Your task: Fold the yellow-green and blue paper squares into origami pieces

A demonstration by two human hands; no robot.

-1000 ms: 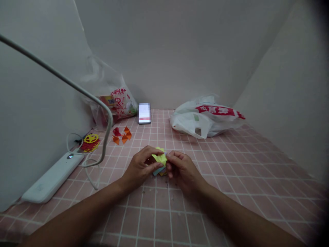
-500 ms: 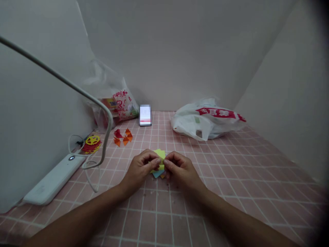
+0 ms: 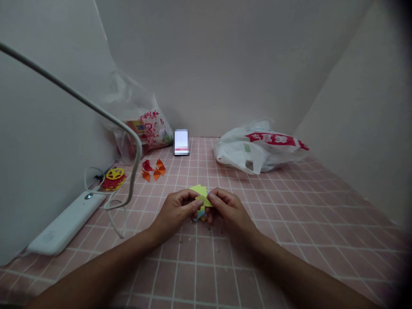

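Note:
Between my two hands is a small folded piece of yellow paper [image 3: 205, 200]. My left hand [image 3: 180, 207] pinches its left end between thumb and fingers. At its right end, the thumb and bent fingers of my right hand [image 3: 227, 207] are closed on it. Just behind and below the hands lies a loose stack of coloured paper sheets [image 3: 198, 189], yellow on top, with blue and orange edges peeking out. My fingers hide part of the stack.
Small folded orange paper pieces [image 3: 156, 174] and a red one [image 3: 147, 165] lie left. Beyond are red and yellow cut-outs [image 3: 114, 178], a white power strip [image 3: 64, 225] and a looping cable [image 3: 138, 150]. Plastic bags [image 3: 154, 128] [image 3: 260, 148] flank a propped phone [image 3: 181, 142].
The yellow paper piece now shows as a pointed shape between my fingertips, where before it was mostly hidden. My hands have moved slightly apart.

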